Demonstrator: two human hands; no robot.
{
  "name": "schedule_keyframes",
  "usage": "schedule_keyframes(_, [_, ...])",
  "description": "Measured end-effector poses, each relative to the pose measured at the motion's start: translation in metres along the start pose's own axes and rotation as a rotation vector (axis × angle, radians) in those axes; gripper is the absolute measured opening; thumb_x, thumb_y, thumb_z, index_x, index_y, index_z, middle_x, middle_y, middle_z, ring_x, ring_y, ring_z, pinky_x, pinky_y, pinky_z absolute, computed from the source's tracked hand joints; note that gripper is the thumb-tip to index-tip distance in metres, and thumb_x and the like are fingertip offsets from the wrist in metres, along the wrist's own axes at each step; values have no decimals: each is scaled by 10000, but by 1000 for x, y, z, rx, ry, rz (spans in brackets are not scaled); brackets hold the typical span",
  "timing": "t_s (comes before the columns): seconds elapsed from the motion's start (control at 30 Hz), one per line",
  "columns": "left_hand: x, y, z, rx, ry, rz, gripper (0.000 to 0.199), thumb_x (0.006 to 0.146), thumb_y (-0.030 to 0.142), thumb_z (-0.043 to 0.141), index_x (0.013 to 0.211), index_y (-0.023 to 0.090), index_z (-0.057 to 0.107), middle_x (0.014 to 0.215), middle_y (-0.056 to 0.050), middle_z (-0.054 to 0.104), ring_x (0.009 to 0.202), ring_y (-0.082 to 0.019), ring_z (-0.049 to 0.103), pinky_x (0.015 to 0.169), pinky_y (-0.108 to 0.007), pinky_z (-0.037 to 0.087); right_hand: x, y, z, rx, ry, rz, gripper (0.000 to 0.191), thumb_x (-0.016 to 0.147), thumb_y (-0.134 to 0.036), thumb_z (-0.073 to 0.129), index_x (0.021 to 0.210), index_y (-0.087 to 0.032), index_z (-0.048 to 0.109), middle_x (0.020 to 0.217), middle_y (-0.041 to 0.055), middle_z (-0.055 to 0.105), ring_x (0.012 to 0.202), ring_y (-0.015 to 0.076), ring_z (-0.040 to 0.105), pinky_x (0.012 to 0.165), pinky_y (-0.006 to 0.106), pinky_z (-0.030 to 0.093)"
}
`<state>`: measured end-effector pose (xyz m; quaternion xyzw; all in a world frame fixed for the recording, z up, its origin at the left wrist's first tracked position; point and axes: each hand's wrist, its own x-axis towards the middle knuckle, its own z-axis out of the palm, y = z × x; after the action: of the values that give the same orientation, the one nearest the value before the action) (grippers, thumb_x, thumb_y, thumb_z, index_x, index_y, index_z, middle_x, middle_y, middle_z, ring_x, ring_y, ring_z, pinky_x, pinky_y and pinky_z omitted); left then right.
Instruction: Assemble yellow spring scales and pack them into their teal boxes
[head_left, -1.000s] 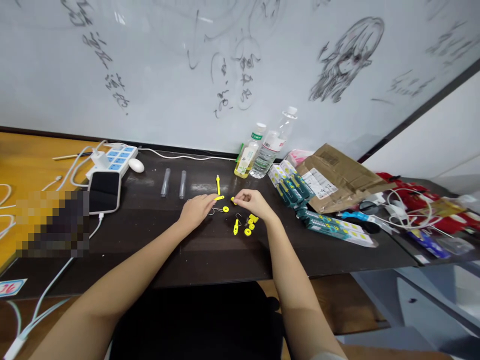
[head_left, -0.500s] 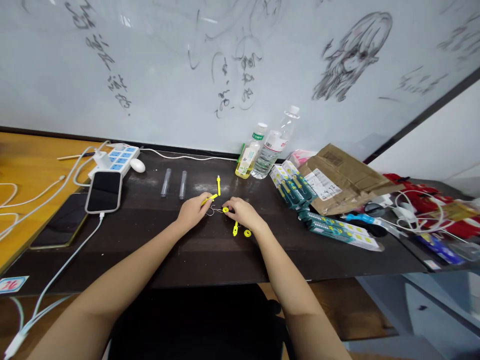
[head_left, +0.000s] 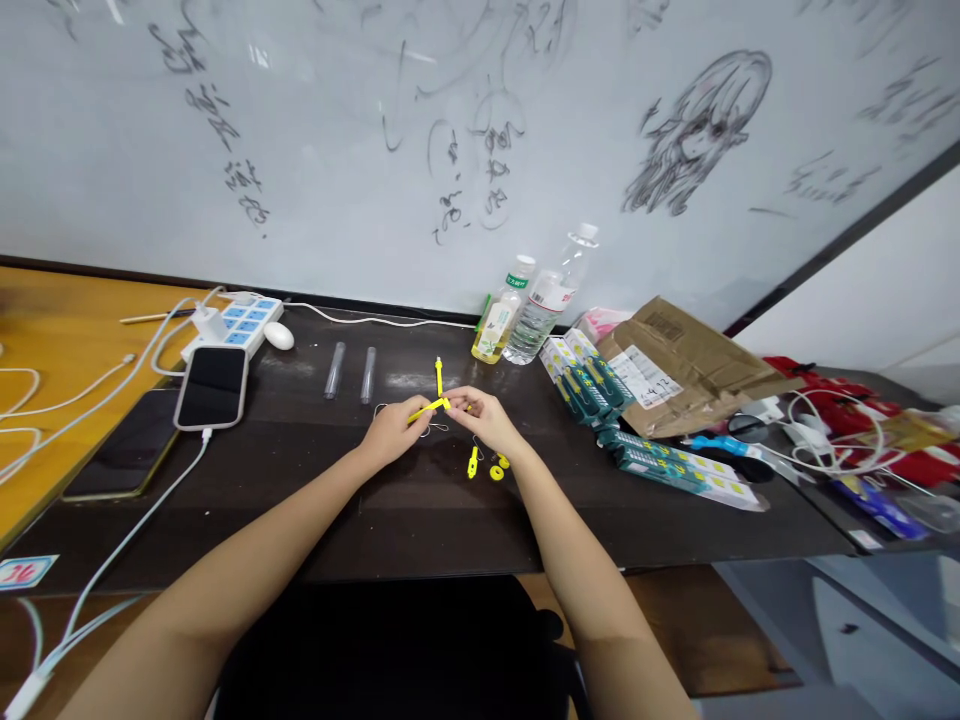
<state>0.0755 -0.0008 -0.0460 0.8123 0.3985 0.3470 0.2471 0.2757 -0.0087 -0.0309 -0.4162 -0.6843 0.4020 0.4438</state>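
My left hand [head_left: 391, 434] is closed around a thin yellow plastic stick [head_left: 426, 409], which points to the right. At the stick's tip, my right hand [head_left: 486, 417] pinches a small yellow ring [head_left: 446, 404]; whether the ring is fitted on the stick or only touching it, I cannot tell. A thin wire or cord [head_left: 437, 428] hangs in a loop beneath the fingers. Just beyond the hands lies another yellow stick [head_left: 439, 378]. Below my right wrist are a short yellow piece with a slot [head_left: 472, 464] and a yellow disc with a hole [head_left: 496, 473], with more yellow partly hidden beside it.
Two clear tubes [head_left: 335, 370] lie left of the hands. Farther left are a power strip [head_left: 251, 322], phones [head_left: 212, 388] and cables. Bottles [head_left: 498, 320] stand at the whiteboard. Green-and-white boxes [head_left: 585, 375] and a cardboard package [head_left: 690, 360] occupy the right.
My right hand has brought the yellow ring up and left to the stick's tip. The stick in my left hand has dipped slightly, and the view has tilted a little.
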Motion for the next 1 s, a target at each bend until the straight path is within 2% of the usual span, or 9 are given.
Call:
schedule_keyframes(0.2, [0,3,-1,23,-33,25,302,928,375,399,852,191,627,682,6,635,634,-142,573,648,-242,378,-1,0,2,64,-16,22,365,740,-409,706,1027,-192,641,852,34,656,787,144,609,703,274,492])
schedule_keyframes(0.57, [0,-1,-1,45,-62,101,313,932,365,390,847,194,638,802,-17,669,722,-150,601,690,-249,395,-3,2,3,54,-85,42,366,728,-414,722,1002,-188,638,803,17,658,721,132,616,723,292,505])
schedule_keyframes(0.67, [1,-3,0,-18,-87,85,316,924,372,407,821,184,638,742,-11,653,679,-136,580,675,-246,399,-3,3,2,69,-113,54,371,724,-419,725,997,-187,628,804,23,669,726,140,627,735,308,509])
schedule_keyframes(0.77, [5,-5,2,-219,-156,19,357,916,437,412,800,169,619,589,14,573,579,-114,528,617,-234,406,-3,0,3,83,-126,58,375,735,-437,711,996,-184,617,815,31,680,733,142,631,705,293,505])
schedule_keyframes(0.83, [6,-4,3,-461,-274,-103,403,894,521,424,843,157,587,551,21,558,488,-96,498,546,-226,407,-3,-3,5,82,-114,50,372,753,-450,690,998,-180,616,796,29,677,708,132,618,655,268,489])
schedule_keyframes(0.87, [7,-2,2,-592,-353,-185,429,875,564,440,870,153,563,564,14,579,454,-90,499,515,-224,409,-4,-4,5,75,-104,46,370,762,-457,678,998,-178,619,777,24,671,687,126,606,626,257,478])
schedule_keyframes(0.93, [6,2,1,-799,-481,-313,462,830,612,499,920,160,520,652,-26,650,510,-113,592,535,-235,459,-4,-7,6,54,-80,43,365,778,-469,654,999,-179,630,730,13,654,644,118,579,577,245,453])
schedule_keyframes(1.0, [5,6,0,-907,-524,-375,467,807,614,546,940,169,494,728,-48,683,585,-134,649,585,-254,503,-4,-8,7,36,-62,44,361,788,-477,636,998,-184,641,696,6,636,619,117,561,541,239,427])
